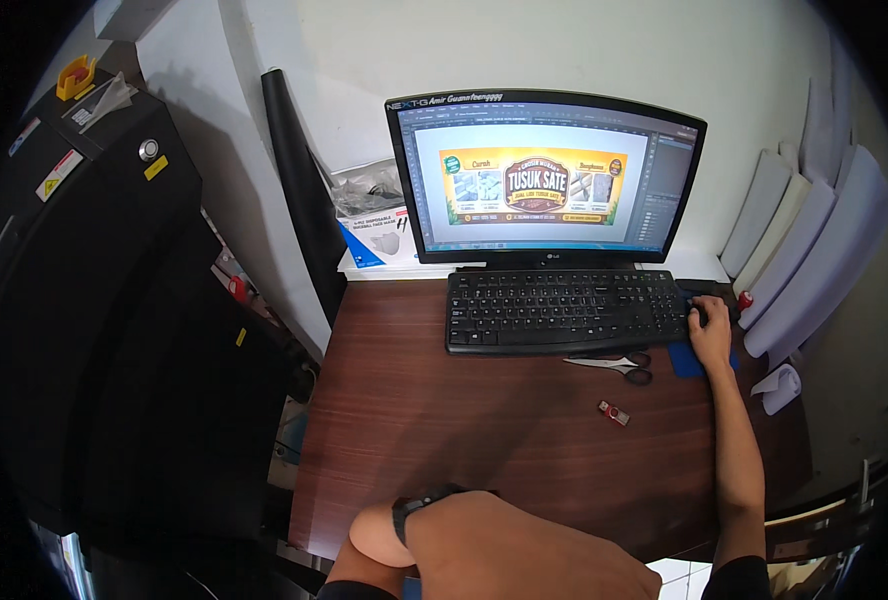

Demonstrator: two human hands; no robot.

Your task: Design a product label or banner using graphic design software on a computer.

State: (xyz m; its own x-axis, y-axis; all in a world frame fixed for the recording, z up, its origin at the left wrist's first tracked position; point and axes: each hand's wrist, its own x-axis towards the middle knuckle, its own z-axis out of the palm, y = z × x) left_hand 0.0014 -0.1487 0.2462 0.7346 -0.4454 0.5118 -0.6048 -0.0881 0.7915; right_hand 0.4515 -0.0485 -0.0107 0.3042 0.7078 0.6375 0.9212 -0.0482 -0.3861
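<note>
My right hand (710, 332) rests over a dark computer mouse (699, 314), its fingers curved round it; most of the mouse is hidden. Under that wrist a blue mouse pad (684, 362) shows. Close to the camera at the lower edge is my left hand (529, 550), bent at the wrist, with a black watch (404, 515) on it; its fingers are out of sight. Left of the mouse lies a black keyboard (549, 315). Scissors (619, 366) with black handles and a red-and-silver USB stick (614, 413) lie in front of it.
Behind the keyboard stands a monitor (649, 240) showing a yellow banner design. A face mask box (382, 240) is left of it. White paper rolls (809, 240) lean at the right. A big black machine (114, 300) flanks the brown desk (384, 400) on the left.
</note>
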